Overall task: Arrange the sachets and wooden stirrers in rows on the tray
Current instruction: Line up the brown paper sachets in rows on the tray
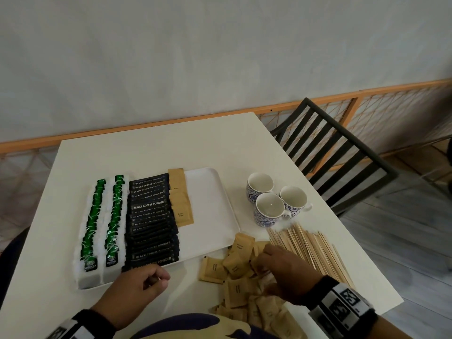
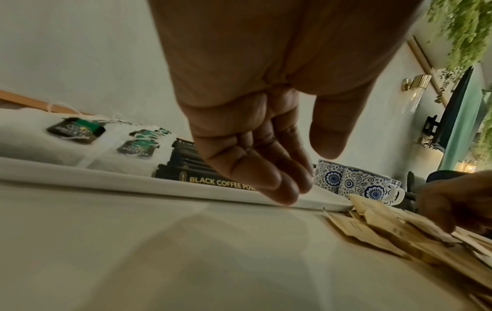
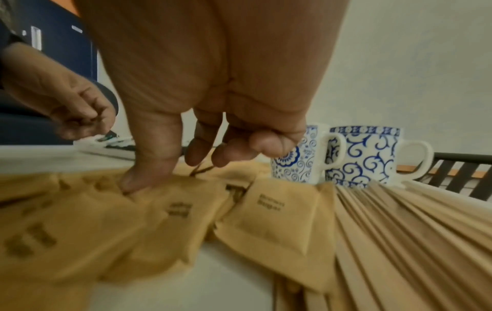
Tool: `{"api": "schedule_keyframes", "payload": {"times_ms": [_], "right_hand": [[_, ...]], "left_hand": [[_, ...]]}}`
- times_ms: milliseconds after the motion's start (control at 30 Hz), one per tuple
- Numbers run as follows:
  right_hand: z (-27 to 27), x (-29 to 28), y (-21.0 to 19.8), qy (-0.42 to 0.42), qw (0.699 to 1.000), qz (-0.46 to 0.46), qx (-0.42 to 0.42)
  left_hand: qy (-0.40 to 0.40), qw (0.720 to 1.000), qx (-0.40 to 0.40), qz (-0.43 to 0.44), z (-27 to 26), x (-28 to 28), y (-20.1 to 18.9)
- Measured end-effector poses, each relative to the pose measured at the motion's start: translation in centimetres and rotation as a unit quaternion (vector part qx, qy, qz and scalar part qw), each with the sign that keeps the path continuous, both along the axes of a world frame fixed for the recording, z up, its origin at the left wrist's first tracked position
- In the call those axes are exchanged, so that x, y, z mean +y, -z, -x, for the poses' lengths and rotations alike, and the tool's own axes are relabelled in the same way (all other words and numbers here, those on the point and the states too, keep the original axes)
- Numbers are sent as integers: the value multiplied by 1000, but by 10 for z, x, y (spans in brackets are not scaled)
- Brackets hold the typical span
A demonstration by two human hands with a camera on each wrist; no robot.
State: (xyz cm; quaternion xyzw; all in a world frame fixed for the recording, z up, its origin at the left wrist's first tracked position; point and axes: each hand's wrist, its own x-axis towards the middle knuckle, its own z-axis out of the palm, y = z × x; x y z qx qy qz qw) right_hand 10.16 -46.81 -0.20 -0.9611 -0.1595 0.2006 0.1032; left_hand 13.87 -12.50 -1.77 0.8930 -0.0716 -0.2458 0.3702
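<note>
The right hand (image 1: 286, 275) is down on the loose heap of brown sugar sachets (image 1: 238, 267) on the table (image 1: 151, 150). In the right wrist view its thumb (image 3: 149, 168) presses on one sachet (image 3: 170, 212), while the other fingers (image 3: 210, 151) are bent just above the heap; I cannot tell if they already pinch a sachet. The left hand (image 1: 141, 285) hangs over the table just in front of the tray (image 1: 210, 196), fingers loosely curled, with nothing in it.

The white tray holds four rows. From its left side come two rows of green tea bags (image 1: 97, 216), then one long row of black coffee sachets (image 1: 150, 223), then a short row of three brown sugar sachets (image 1: 181, 199) at the far end. The right part of the tray is bare.

The wooden stirrers (image 1: 310, 248) lie in a fan on the table, just to the right of the sachet heap and touching it. Behind them stand three blue and white cups (image 1: 274, 199), close together.
</note>
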Motion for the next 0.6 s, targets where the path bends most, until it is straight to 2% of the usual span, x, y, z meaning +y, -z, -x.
{"api": "schedule_keyframes", "payload": {"times_ms": [67, 200, 433, 600], "right_hand": [[10, -7, -4, 28, 999, -28, 30], [43, -16, 4, 56, 984, 68, 153], [77, -3, 32, 204, 973, -12, 109], [69, 5, 30, 217, 967, -55, 122]], "left_hand": [[-5, 1000, 0, 2, 0, 0, -1], [-20, 1000, 2, -4, 0, 1, -4], [-8, 1000, -3, 2, 2, -7, -5], [-3, 1000, -1, 2, 6, -8, -8]]}}
